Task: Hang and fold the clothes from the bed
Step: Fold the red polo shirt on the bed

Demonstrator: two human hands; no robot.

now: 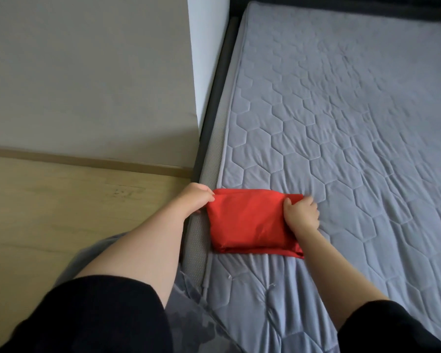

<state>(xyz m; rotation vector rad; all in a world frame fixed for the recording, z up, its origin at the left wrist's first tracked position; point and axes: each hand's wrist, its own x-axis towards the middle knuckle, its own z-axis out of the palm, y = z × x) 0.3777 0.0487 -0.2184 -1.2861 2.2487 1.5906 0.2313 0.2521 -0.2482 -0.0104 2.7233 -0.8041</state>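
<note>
At the bed's (pixel 341 110) near edge, our left hand (pixel 197 198) and right hand (pixel 302 214) pinch the folded red garment (pixel 250 222), best kept square with both sides pressed evenly.

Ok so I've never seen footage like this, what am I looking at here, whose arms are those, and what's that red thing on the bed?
There is no machine here. A person wears a wide-angle camera on the head, so this single picture looks forward and down along their own two arms. The left hand pinches the left edge of a folded red garment, and the right hand grips its right edge. The garment lies near the left side of a grey quilted mattress. Left of the bed is a wooden floor.
</note>
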